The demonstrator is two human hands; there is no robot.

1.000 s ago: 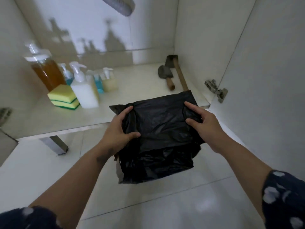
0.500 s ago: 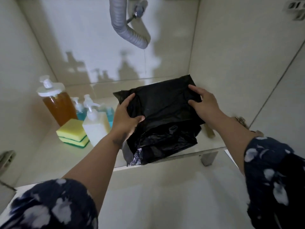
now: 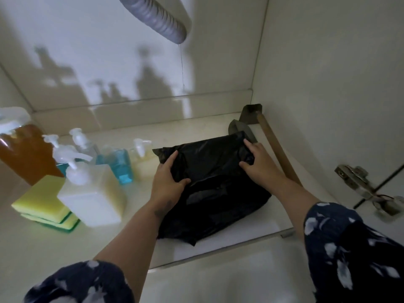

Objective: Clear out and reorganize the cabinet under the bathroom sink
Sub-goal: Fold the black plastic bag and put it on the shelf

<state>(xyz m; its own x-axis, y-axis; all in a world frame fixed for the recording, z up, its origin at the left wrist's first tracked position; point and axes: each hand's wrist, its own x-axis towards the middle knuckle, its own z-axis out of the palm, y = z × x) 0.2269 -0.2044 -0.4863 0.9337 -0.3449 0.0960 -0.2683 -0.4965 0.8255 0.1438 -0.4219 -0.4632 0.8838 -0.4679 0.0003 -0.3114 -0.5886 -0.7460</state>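
black bag (image 3: 215, 189) lies on cabinet floor (image 3: 175, 130), right of centre, its near end close to the front edge | left hand (image 3: 167, 182) grips its left side, thumb on top | right hand (image 3: 260, 164) fingers curl onto its right edge | hammer (image 3: 276, 149) just beside right wall | pump bottles (image 3: 94, 193) and sponges (image 3: 43, 203) crowd left | bare floor between bag and back wall

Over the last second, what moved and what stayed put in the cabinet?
The black bag bundle went from in front of the cabinet, above the floor, onto the shelf, carried forward by both hands. The left hand and right hand kept their grip on its sides. The bottles, sponges and wooden-handled tools stayed put.
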